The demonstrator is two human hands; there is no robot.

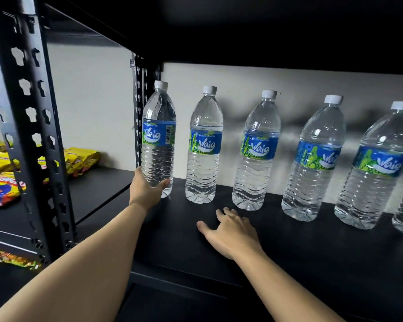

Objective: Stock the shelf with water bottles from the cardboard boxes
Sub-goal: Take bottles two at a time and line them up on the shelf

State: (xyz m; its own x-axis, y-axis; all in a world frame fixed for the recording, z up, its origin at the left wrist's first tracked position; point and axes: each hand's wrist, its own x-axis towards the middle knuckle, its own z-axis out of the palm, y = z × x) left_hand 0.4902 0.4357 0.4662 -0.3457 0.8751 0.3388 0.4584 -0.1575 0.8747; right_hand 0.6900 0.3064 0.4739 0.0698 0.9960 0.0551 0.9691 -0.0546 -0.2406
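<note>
Head view: left hand (147,189) fingers curl round the base of the leftmost water bottle (158,138), upright at the shelf (219,240) corner. Right hand (230,231) lies spread, empty, on the shelf before the bottle row (289,154).

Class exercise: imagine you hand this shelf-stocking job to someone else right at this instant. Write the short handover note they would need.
Left hand: gripping the leftmost bottle low on its body, at the left end of the back row by the rear post.
Right hand: open, empty, palm down over the black shelf, in front of the row.
Done: four more bottles stand upright along the back wall to the right, and part of another shows at the right edge.
Left: release the held bottle once it stands firm. The front of the shelf is bare, so more could go there. The cardboard boxes are out of view; check what remains.
</note>
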